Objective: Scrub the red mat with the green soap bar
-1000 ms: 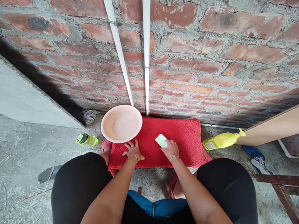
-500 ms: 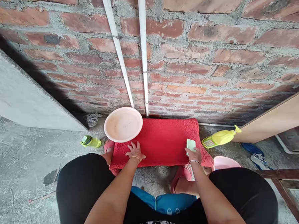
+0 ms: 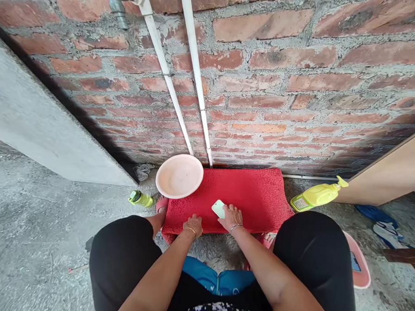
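The brick wall (image 3: 292, 58) forms the background: coarse reddish courses in rough grey mortar, crossed by two smooth, round white pipes (image 3: 193, 43). A dull metal tap (image 3: 120, 4) has entered the view at the upper left. Below the wall lies the red cloth (image 3: 251, 188), a broad rectangle with a fibrous, looped texture; its near edge hangs down. The pale pink basin (image 3: 181, 178), round, shallow and smooth-rimmed, overlaps the cloth's left end. The yellow pump bottle (image 3: 315, 197), glossy and apparently plastic, is just beside the right end.

The right hand (image 3: 231, 217) has travelled from the cloth's right end back to its middle within half a second; its fingers are closed on the pale green block. The left hand (image 3: 192, 225), spread wide half a second earlier, now has its fingers gathered at the near edge; whether they pinch the cloth cannot be told. Judged from this change, the work is again at the cloth's centre.

The pale green block (image 3: 218, 208), flat and rectangular with rounded corners, is on the cloth, projecting leftward from the right hand.
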A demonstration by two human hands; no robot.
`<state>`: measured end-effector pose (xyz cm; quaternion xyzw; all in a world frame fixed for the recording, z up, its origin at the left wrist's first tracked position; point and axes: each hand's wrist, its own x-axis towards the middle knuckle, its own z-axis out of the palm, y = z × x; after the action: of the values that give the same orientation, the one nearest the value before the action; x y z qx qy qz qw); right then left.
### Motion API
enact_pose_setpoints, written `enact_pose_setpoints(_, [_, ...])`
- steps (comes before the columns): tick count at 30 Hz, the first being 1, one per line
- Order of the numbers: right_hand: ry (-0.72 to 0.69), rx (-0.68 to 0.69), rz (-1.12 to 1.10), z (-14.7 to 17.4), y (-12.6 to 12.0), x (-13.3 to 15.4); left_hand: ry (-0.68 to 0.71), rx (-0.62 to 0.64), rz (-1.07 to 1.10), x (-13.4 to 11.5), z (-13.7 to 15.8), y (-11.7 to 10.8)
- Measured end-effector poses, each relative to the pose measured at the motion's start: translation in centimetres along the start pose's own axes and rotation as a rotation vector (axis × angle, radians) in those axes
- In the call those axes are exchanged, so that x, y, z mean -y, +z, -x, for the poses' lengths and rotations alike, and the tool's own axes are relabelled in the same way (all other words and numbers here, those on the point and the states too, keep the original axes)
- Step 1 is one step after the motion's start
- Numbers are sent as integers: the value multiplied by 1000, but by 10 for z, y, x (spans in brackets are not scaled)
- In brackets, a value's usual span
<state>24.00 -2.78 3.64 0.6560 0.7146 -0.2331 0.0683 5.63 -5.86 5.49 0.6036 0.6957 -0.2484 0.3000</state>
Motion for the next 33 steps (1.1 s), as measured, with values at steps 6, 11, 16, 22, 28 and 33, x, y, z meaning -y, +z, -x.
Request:
enact_pose_setpoints(6, [-10, 21, -4, -7, -4, -11, -75, 26, 39, 15, -5, -3])
enact_pose_setpoints(11, [155, -65, -31, -5, -12, -65, -71, 64, 88, 4, -16, 3])
enact_pose_setpoints(16, [549, -177, -220, 0, -20, -131, -50, 100, 143, -6, -27, 12])
enact_pose_setpoints(22, [487, -201, -256, -5, -17, -100, -29, 87, 197, -3, -32, 16])
enact_pose_setpoints(28, [-103, -59, 12, 1, 2, 0, -21, 81, 197, 0, -27, 13])
enact_pose_setpoints(33, [-183, -14, 153, 3, 4, 1, -24, 92, 195, -2, -30, 12])
